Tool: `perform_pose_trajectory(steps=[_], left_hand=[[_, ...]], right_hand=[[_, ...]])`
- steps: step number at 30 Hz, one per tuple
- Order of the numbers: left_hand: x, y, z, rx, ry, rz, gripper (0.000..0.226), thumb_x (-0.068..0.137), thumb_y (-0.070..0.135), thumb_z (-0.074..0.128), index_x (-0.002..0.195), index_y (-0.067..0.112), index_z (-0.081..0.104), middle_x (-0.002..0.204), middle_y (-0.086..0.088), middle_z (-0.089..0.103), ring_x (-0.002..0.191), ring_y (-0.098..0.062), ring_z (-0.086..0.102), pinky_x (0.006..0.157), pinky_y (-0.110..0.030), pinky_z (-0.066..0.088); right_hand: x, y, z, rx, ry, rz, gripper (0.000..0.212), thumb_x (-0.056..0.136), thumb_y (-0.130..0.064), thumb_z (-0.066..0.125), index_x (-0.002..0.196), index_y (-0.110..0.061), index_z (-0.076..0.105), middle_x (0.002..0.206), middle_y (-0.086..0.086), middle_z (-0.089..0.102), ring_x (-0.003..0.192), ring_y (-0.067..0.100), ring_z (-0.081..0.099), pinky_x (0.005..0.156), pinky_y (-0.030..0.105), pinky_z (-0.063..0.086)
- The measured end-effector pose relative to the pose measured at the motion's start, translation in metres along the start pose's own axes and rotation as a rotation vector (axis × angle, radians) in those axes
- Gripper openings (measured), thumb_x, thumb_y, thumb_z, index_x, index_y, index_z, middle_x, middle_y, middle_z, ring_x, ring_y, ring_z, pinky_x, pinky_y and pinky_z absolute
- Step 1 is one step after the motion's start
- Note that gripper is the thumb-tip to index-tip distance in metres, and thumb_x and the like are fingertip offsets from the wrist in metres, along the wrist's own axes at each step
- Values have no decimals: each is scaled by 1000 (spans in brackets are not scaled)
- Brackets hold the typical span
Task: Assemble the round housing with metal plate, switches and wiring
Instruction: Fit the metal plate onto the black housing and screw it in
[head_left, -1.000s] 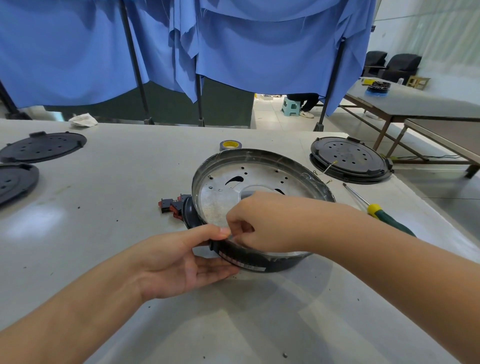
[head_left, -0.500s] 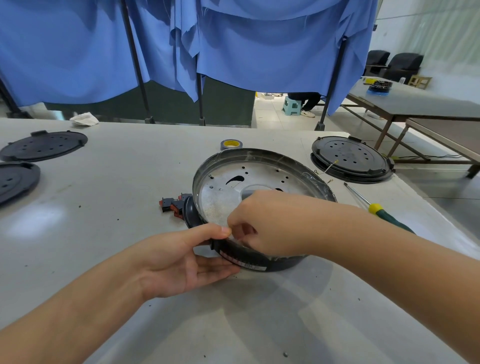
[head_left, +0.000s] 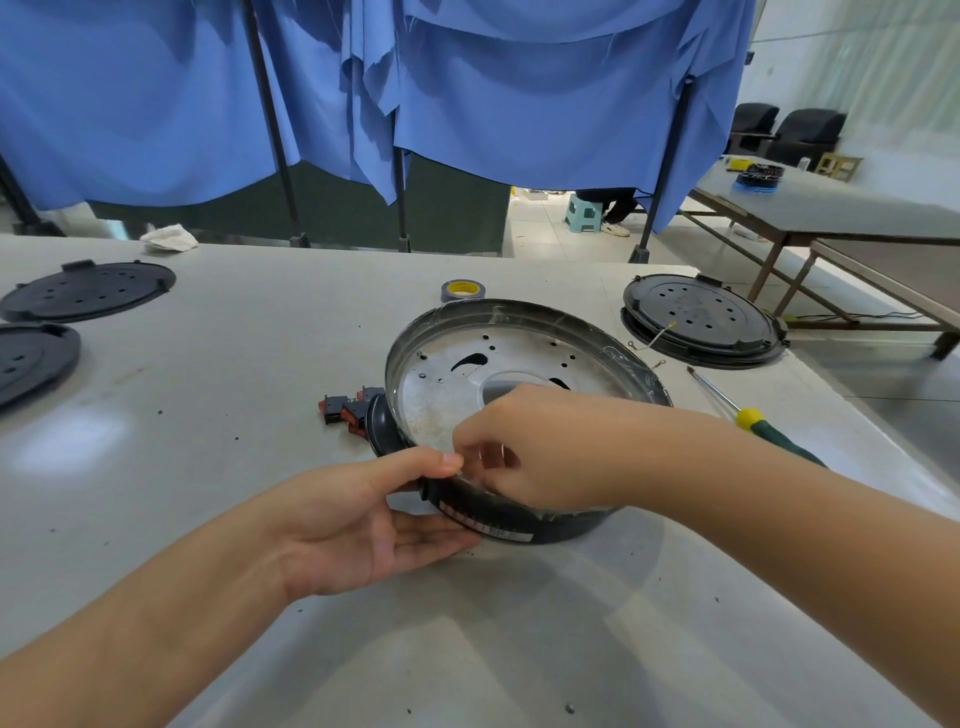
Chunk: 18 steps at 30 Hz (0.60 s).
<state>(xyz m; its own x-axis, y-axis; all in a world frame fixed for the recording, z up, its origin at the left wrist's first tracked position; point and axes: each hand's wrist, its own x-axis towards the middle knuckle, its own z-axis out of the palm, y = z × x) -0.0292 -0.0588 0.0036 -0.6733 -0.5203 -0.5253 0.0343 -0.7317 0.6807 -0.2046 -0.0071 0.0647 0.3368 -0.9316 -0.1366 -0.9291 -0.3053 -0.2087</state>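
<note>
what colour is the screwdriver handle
Green with a yellow collar, seen in the head view, right of the housing.

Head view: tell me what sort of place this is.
Most likely a small assembly workshop. Several black round covers lie about a grey worktable beside a screwdriver and a tape roll, blue cloth partitions screen it off, and another workbench stands behind.
</note>
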Motion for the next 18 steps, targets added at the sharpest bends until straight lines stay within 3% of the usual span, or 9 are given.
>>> perform_pose_trajectory(steps=[4,8,13,18], left_hand=[[-2,0,1,3,-9,-5,42,53,6,86,93,0,74,115,-29,66,105,-42,66,79,-47,59],[-1,1,1,-3,-4,-9,57,53,8,86,105,-1,66,115,-30,65,105,-41,67,81,-47,59],[0,1,0,11,-1,-5,64,54,9,85,114,-1,64,117,-31,65,106,-41,67,82,-46,58],[0,0,0,11,3,8,60,55,9,86,111,1,65,114,-29,67,105,-41,67,82,-47,58]], right_hand=[[2,1,4,2,-15,1,12,94,-29,49,83,-32,54,81,-5,63,76,18,60,69,39,53],[1,4,1,58,-25,16,5,92,-30,53,94,-32,57,89,-11,61,82,11,58,68,28,49],[-2,4,0,104,-22,14,18,89,-20,54,85,-37,59,89,-14,63,85,9,60,76,35,54],[1,4,3,81,3,17,11,90,-27,54,81,-32,59,83,-10,62,79,11,59,72,33,53]])
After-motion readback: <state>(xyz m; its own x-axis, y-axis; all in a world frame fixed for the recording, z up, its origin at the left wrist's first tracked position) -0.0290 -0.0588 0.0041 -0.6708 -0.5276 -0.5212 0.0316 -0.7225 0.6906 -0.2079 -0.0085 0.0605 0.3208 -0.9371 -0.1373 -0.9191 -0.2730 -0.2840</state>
